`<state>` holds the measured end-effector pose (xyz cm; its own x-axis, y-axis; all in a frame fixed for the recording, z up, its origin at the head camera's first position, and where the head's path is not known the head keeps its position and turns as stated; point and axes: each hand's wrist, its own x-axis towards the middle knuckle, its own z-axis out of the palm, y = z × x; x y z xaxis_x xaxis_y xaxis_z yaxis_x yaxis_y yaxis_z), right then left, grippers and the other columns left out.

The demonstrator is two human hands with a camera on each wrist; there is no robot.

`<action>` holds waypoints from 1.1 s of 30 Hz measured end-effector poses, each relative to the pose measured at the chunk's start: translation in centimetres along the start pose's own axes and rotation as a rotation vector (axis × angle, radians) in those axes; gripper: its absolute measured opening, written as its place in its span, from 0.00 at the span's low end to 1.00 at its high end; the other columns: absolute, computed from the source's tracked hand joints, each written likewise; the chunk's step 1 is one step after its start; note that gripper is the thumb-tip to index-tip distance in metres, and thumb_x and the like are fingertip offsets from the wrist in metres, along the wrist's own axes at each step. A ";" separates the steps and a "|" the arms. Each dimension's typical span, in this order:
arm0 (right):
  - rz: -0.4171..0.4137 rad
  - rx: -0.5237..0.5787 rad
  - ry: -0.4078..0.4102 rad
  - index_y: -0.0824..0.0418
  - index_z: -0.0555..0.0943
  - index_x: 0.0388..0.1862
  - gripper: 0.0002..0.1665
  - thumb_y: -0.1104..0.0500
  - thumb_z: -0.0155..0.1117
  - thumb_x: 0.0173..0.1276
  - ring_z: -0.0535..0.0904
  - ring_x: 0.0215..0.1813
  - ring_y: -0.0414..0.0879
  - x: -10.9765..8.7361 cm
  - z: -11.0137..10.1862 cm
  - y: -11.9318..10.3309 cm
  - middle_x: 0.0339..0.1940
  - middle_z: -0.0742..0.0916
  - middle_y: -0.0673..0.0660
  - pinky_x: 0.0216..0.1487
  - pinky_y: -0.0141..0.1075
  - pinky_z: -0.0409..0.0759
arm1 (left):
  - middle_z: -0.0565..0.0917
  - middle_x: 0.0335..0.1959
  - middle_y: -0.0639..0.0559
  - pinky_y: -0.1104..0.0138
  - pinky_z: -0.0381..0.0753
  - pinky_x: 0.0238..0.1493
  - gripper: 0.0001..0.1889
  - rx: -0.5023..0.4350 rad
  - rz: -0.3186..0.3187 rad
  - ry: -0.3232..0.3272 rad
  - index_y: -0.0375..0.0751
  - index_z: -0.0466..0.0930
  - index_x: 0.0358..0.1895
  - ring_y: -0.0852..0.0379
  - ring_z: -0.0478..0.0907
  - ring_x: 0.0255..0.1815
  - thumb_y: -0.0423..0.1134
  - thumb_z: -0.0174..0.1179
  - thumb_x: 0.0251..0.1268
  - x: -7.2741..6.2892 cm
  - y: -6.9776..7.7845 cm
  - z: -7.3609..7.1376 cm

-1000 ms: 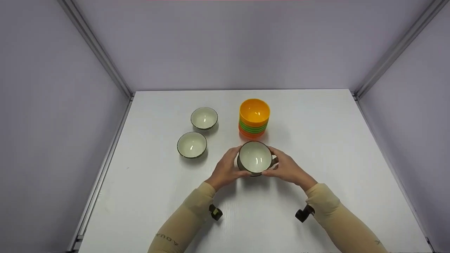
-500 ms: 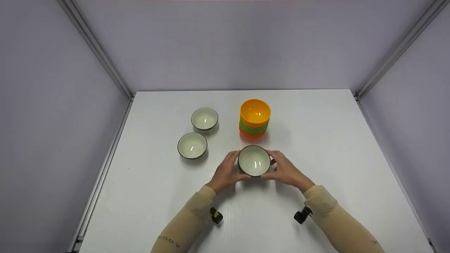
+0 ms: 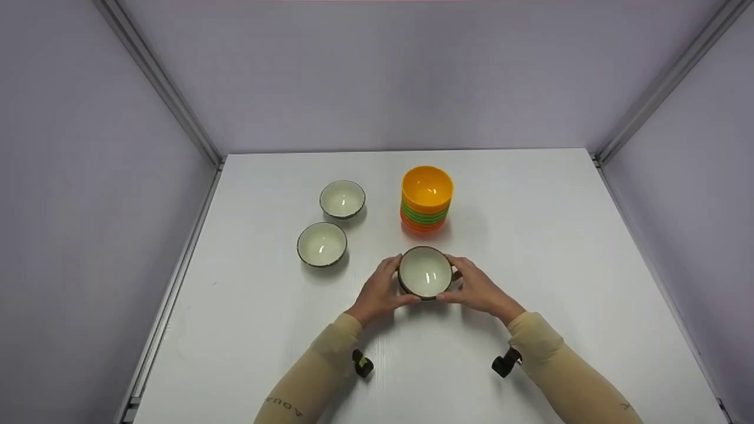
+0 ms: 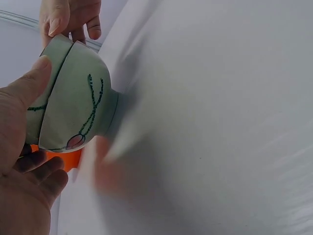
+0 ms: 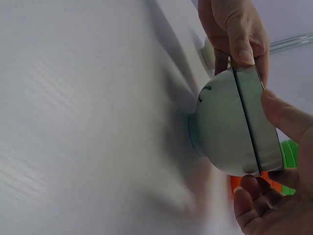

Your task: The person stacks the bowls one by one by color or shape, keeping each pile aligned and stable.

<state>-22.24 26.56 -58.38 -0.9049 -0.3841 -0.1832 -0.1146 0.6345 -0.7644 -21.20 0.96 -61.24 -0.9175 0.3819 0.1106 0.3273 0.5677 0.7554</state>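
A pale bowl (image 3: 425, 272) with a dark rim is held between both hands near the middle of the table. The wrist views show it nested in a second bowl (image 4: 80, 100), whose pale outside carries a green line pattern and a pink spot. The lower bowl's foot stands at the tabletop. My left hand (image 3: 379, 292) grips the upper bowl from the left, its thumb at the near rim. From the right, my right hand (image 3: 478, 290) holds the same bowl, thumb also at the near side and fingers round the far side.
Behind the hands rises a stack of bowls (image 3: 427, 197), yellow on top with green and orange beneath. Two pale bowls stand to the left, a nearer bowl (image 3: 321, 244) and a farther bowl (image 3: 343, 199). Grey walls (image 3: 377, 76) enclose the white table (image 3: 565, 247).
Both hands have drawn the held bowl slightly toward the person, away from the coloured stack, and it sits lower. The other bowls have not moved.
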 end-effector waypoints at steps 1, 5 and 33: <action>0.008 0.010 -0.004 0.51 0.59 0.76 0.58 0.37 0.75 0.49 0.74 0.54 0.48 0.0 0.1 0.0 0.65 0.72 0.53 0.48 0.41 0.77 | 0.65 0.68 0.46 0.58 0.66 0.67 0.53 -0.010 -0.014 -0.007 0.38 0.55 0.73 0.52 0.66 0.67 0.60 0.71 0.47 -0.1 0.0 0.0; 0.084 0.148 -0.036 0.55 0.55 0.77 0.52 0.39 0.67 0.61 0.77 0.54 0.49 -0.2 0.2 -0.1 0.65 0.73 0.57 0.50 0.42 0.79 | 0.66 0.66 0.41 0.57 0.72 0.61 0.53 -0.151 -0.132 -0.058 0.33 0.51 0.74 0.49 0.72 0.60 0.60 0.67 0.54 -0.9 0.0 -0.4; 0.279 0.661 0.004 0.61 0.63 0.73 0.32 0.44 0.43 0.78 0.82 0.50 0.54 1.5 0.5 0.4 0.57 0.79 0.64 0.52 0.46 0.80 | 0.65 0.71 0.49 0.62 0.74 0.58 0.29 -0.596 -0.442 0.009 0.40 0.59 0.73 0.58 0.70 0.62 0.52 0.41 0.78 1.6 0.6 0.3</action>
<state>-23.46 25.90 -59.25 -0.8657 -0.2638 -0.4253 0.3926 0.1690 -0.9040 -22.34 2.14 -60.80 -0.9379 0.2025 -0.2815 -0.2485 0.1739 0.9529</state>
